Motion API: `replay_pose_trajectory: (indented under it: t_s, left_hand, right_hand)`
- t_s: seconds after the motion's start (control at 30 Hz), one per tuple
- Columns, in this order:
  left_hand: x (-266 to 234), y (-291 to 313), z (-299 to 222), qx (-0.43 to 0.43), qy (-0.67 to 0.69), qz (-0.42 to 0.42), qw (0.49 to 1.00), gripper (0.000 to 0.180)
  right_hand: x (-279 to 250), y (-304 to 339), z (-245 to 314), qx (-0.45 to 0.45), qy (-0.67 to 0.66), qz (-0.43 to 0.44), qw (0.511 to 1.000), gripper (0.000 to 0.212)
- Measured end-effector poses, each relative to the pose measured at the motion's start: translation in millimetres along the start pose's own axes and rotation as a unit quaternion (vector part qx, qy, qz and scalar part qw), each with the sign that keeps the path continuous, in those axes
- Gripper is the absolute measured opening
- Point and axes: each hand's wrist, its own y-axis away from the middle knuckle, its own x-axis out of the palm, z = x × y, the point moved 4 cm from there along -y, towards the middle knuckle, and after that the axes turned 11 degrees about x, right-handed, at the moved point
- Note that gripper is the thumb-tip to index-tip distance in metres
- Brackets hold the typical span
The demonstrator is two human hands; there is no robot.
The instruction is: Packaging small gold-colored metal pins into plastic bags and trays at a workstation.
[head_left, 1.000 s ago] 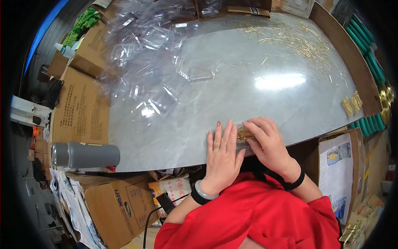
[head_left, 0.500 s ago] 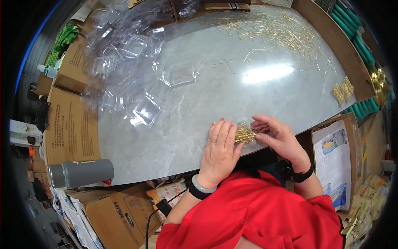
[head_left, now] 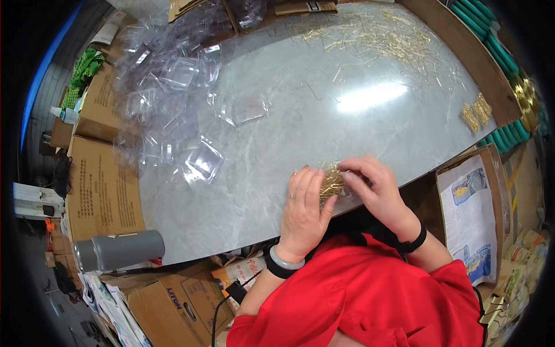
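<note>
A bunch of gold wire hooks [head_left: 331, 184] lies at the table's near edge, between my two hands, with what looks like clear plastic around it. My left hand [head_left: 305, 208] is wrapped along its left side, fingers together and thumb at the near end. From the right, the curled fingers and thumb of my right hand [head_left: 376, 188] close on the bunch's right side. The fingertips' exact grip is partly hidden. Loose gold wire hooks [head_left: 387, 43] are spread over the far right of the table, and small gathered bundles of hooks [head_left: 476, 113] lie by its right edge.
Clear plastic boxes [head_left: 182, 74] are heaped on the left of the grey table [head_left: 254, 168]. A grey bottle [head_left: 121, 250] lies at the near left corner. Cardboard boxes [head_left: 104, 185] stand along the left side, and a cardboard strip [head_left: 462, 55] borders the right.
My right hand has shifted slightly left, its fingers closing in on the hooks. The bunch is turned a little more upright against my left hand. The whole view has tilted slightly.
</note>
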Motion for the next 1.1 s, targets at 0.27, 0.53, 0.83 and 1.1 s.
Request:
replay_pose_trajectory:
  t_s: [0.27,0.53,0.83,1.1]
  left_hand:
    - [-3.4,-3.6,-4.8,0.048,-0.020,0.046,0.998,0.050]
    - [1.4,-2.5,-5.9,0.028,-0.047,0.060,0.997,0.053]
    - [0.8,-4.0,-5.6,0.023,-0.032,0.055,0.998,0.053]
    - [-1.4,-2.6,-3.0,0.027,-0.016,0.038,0.999,0.051]
  right_hand:
    - [2.4,13.7,-1.7,-0.072,0.043,-0.073,0.994,0.061]
    - [-9.0,3.5,-17.4,0.023,-0.027,0.023,0.999,0.036]
    - [4.4,-3.0,-21.3,0.203,-0.270,0.073,0.939,0.014]
    - [0.7,17.1,3.2,-0.014,-0.025,-0.095,0.995,0.010]
